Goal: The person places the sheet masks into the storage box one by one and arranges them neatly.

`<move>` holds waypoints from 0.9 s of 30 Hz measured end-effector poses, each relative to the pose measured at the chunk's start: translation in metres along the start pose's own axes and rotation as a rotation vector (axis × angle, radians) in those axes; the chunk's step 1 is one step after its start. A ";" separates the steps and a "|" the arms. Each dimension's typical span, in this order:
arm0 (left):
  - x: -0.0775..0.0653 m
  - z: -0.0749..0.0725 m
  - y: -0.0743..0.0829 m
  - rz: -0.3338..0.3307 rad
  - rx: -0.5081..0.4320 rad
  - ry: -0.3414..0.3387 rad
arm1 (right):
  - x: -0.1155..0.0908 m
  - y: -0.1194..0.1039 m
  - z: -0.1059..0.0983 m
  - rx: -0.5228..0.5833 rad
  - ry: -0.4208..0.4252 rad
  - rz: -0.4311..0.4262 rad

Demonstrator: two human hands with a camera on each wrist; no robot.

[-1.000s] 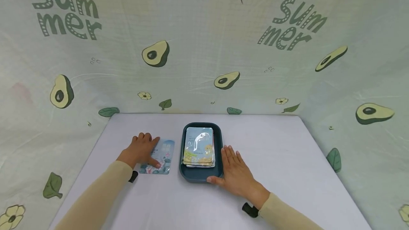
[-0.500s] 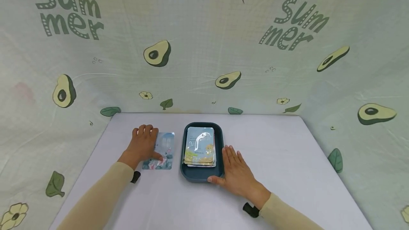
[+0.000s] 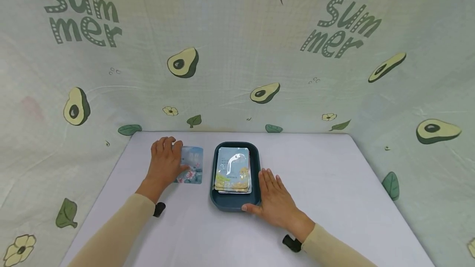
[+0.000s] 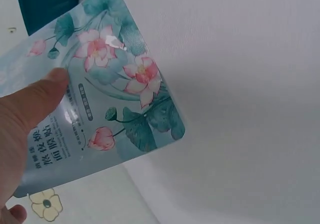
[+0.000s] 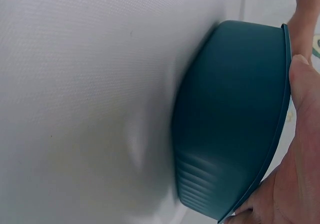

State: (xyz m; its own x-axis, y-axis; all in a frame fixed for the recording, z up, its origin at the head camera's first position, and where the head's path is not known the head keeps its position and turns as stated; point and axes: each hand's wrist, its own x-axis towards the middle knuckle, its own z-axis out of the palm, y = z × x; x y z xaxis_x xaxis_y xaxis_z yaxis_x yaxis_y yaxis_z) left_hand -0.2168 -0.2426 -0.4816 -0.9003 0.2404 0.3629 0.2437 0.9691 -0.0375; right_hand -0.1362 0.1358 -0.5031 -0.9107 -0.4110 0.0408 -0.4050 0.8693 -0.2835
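Note:
A flat blue sheet mask packet (image 3: 193,164) with pink lotus flowers is in my left hand (image 3: 165,166), left of the tray. The left wrist view shows the thumb (image 4: 37,102) across the packet's printed face and a fingertip showing past its edge; the other fingers are hidden behind it. My right hand (image 3: 274,203) lies along the right side of a dark blue tray (image 3: 231,205), fingers straight, the thumb at its near right corner. In the right wrist view the palm and thumb lie along the tray's rim (image 5: 286,84). Several sheet mask packets (image 3: 232,166) lie stacked in the tray.
The white table (image 3: 334,184) carries the tray at its middle. A printed cloth (image 3: 222,52) with avocados, leaves and lettering hangs behind and at both sides. Each wrist has a black strap (image 3: 291,243).
My left hand has shifted away from me along the table, carrying the lotus packet with it; its fingers have closed in on the packet's left edge. The right hand and tray have stayed put.

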 end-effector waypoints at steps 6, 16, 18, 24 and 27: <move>-0.010 -0.002 0.004 -0.044 -0.086 0.069 | 0.001 0.001 0.001 -0.042 -0.038 0.021; -0.030 0.005 0.005 -0.144 -0.429 0.065 | 0.001 0.001 -0.001 -0.050 -0.041 0.022; -0.031 0.006 0.003 -0.129 -0.462 0.060 | 0.001 0.002 0.000 -0.056 -0.036 0.021; -0.031 0.013 0.003 -0.215 -0.576 0.004 | 0.001 0.002 0.001 -0.057 -0.014 0.017; -0.031 0.017 0.003 -0.308 -0.599 -0.026 | 0.001 0.001 0.001 -0.054 -0.011 0.013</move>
State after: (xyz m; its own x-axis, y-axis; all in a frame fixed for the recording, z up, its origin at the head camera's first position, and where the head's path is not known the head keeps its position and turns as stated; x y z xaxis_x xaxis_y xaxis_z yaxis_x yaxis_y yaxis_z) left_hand -0.1944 -0.2458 -0.5089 -0.9673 -0.0338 0.2514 0.1255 0.7975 0.5901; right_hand -0.1369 0.1359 -0.5040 -0.9151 -0.4024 0.0265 -0.3972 0.8880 -0.2317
